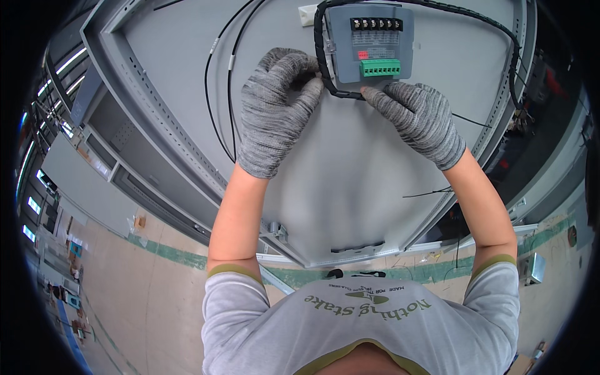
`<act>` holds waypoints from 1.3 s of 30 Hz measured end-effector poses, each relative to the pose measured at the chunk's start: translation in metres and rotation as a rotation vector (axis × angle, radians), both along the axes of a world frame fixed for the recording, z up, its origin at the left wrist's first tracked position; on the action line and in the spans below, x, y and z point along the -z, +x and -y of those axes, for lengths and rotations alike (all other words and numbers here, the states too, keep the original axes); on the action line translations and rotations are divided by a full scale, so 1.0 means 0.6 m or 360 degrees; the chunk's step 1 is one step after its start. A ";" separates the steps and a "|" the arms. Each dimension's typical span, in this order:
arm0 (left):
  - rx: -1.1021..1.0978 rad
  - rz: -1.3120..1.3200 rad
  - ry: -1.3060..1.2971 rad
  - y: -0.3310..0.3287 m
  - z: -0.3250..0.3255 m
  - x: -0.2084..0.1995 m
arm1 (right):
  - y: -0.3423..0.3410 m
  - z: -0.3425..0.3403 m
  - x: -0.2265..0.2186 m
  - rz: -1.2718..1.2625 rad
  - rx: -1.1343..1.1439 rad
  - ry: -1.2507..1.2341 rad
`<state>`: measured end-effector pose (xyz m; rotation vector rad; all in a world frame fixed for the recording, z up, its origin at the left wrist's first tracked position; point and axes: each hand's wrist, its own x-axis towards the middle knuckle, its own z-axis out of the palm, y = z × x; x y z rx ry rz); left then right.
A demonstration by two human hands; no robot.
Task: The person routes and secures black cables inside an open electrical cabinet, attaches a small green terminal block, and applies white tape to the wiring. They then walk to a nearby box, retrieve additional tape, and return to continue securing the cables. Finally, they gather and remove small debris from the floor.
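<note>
A black wrapped cable bundle bends around the left and lower sides of a grey-blue electrical module. My left hand, in a grey knit glove, is closed with thumb and fingers pinched at the bundle's left bend; the fingertips are partly hidden. On the lower stretch of the bundle, just under the module, my gloved right hand pinches with thumb and index finger. The module carries a black screw-terminal strip, a small red switch block and a green terminal block.
The module sits on a grey metal cabinet door with perforated edge rails. Two thin black cables hang left of my left hand. A white mounting pad is above it. Loose wire ends poke in at right. A black handle slot lies near me.
</note>
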<state>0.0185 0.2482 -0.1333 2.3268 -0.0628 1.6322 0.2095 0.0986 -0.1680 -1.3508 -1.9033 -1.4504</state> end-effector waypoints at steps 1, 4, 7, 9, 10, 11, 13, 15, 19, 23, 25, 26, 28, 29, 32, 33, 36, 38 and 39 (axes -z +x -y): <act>-0.0019 0.0000 0.0027 0.000 0.000 0.000 | -0.001 0.000 0.000 -0.0005 0.0013 -0.0006; -0.0088 -0.0009 0.0099 0.001 -0.002 0.000 | -0.002 0.003 -0.002 -0.0014 0.0040 -0.0044; -0.0100 -0.0018 0.0096 0.001 0.004 -0.002 | 0.000 0.004 -0.003 -0.0004 0.0043 -0.0052; -0.0132 -0.0049 0.0112 -0.001 0.006 -0.004 | 0.001 0.004 -0.004 0.0002 0.0034 -0.0046; -0.0147 -0.0065 0.0120 -0.002 0.007 -0.004 | 0.002 0.003 -0.003 0.0000 0.0027 -0.0044; -0.0187 -0.0077 0.0154 -0.003 0.008 -0.006 | 0.003 0.003 -0.004 0.0001 0.0018 -0.0040; -0.0267 -0.0101 0.0221 -0.006 0.010 -0.009 | -0.002 0.006 -0.006 -0.0010 0.0035 -0.0064; -0.0359 -0.0101 0.0276 -0.005 0.014 -0.010 | -0.003 0.007 -0.008 -0.0016 0.0040 -0.0072; -0.0464 -0.0119 0.0333 -0.005 0.023 -0.013 | -0.001 0.009 -0.008 -0.0008 0.0060 -0.0073; -0.0494 -0.0159 0.0276 -0.006 0.027 -0.013 | 0.001 0.008 -0.007 -0.0021 0.0082 -0.0073; -0.0479 -0.0169 0.0252 -0.007 0.028 -0.014 | 0.001 0.008 -0.008 0.0006 0.0066 -0.0052; -0.0508 -0.0139 0.0291 -0.005 0.026 -0.012 | 0.002 0.008 -0.008 0.0018 0.0063 -0.0044; -0.0567 -0.0079 0.0371 -0.002 0.023 -0.009 | 0.004 0.007 -0.006 0.0005 0.0052 -0.0040; -0.0595 -0.0080 0.0381 -0.001 0.021 -0.009 | 0.004 0.006 -0.006 -0.0001 0.0049 -0.0042; -0.0685 -0.0088 0.0416 0.000 0.025 -0.009 | 0.006 0.006 -0.007 0.0008 0.0060 -0.0041; -0.0718 -0.0093 0.0430 -0.002 0.029 -0.010 | 0.006 0.007 -0.007 0.0008 0.0055 -0.0045; -0.0878 -0.0066 0.0555 -0.003 0.036 -0.010 | 0.006 0.010 -0.009 0.0010 0.0044 -0.0046; -0.0958 -0.0023 0.0590 -0.001 0.043 -0.009 | 0.007 0.010 -0.009 0.0010 0.0048 -0.0038; -0.0974 0.0004 0.0570 0.002 0.050 -0.009 | 0.007 0.011 -0.009 0.0017 0.0036 -0.0033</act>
